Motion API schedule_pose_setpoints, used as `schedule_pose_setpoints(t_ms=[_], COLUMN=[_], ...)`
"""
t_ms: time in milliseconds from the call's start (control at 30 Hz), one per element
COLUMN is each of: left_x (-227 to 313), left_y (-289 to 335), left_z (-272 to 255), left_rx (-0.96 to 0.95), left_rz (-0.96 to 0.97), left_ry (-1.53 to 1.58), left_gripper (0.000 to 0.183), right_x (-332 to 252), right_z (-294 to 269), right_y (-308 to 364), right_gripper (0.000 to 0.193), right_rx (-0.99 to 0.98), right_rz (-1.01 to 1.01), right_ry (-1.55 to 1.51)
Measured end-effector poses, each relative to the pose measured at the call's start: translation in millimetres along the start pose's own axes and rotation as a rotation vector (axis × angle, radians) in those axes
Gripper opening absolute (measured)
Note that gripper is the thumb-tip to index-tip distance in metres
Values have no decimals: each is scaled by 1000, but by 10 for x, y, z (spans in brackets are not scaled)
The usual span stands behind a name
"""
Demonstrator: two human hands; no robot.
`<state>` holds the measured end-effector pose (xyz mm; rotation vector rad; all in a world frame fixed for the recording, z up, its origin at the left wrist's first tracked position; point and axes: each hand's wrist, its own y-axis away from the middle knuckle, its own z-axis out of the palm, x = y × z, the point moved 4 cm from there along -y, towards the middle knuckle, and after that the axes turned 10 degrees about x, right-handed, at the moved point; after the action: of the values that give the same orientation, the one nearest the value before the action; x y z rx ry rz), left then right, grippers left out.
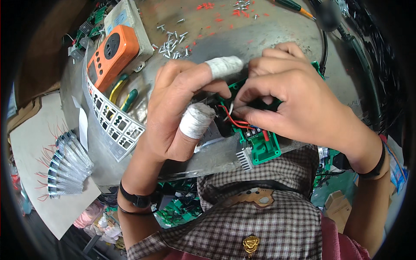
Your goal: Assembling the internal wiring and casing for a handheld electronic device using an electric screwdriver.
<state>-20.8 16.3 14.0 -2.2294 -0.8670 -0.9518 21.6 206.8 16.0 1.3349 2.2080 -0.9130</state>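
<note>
A green plastic housing [269, 151] lies at the table's near edge, partly covered by my right hand. It holds a terminal block with screws [251, 133], and red wires [234, 121] run into it. My right hand [290, 86] is closed over the housing, thumb and forefinger pinched at a short white wire [231, 107]. At the housing's left side is my left hand [173, 99], fingers curled, with white wrapping on the thumb and one finger. Its thumb is beside a black part [223, 123]; what it grips is mostly hidden. A silver finned heat sink [245, 159] sticks out toward me.
Loose screws [173, 44] and red bits lie on the metal table [208, 26]. At left are an orange meter-like device [113, 54], green-and-yellow-handled pliers [123, 95] and a label sheet [115, 125]. Wrapped parts with red wires [69, 167] rest on a board. A screwdriver [294, 6] lies far right.
</note>
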Motion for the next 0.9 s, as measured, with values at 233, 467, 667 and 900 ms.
schedule_pose_setpoints(t_ms=[233, 467, 667, 900], left_x=[-19, 101, 108, 116], left_y=[18, 31, -48, 45], left_z=[-18, 39, 18, 42], left_rx=[45, 40, -93, -85], left_rz=[169, 492, 288, 375], left_ry=[-26, -482, -459, -489], left_gripper=[71, 53, 61, 52], right_x=[-15, -40, 6, -49], right_z=[14, 2, -152, -74], right_y=[-12, 25, 71, 215], right_gripper=[15, 14, 26, 28], right_rx=[35, -395, -295, -156], right_rz=[30, -135, -50, -104], right_ry=[48, -1, -184, -116])
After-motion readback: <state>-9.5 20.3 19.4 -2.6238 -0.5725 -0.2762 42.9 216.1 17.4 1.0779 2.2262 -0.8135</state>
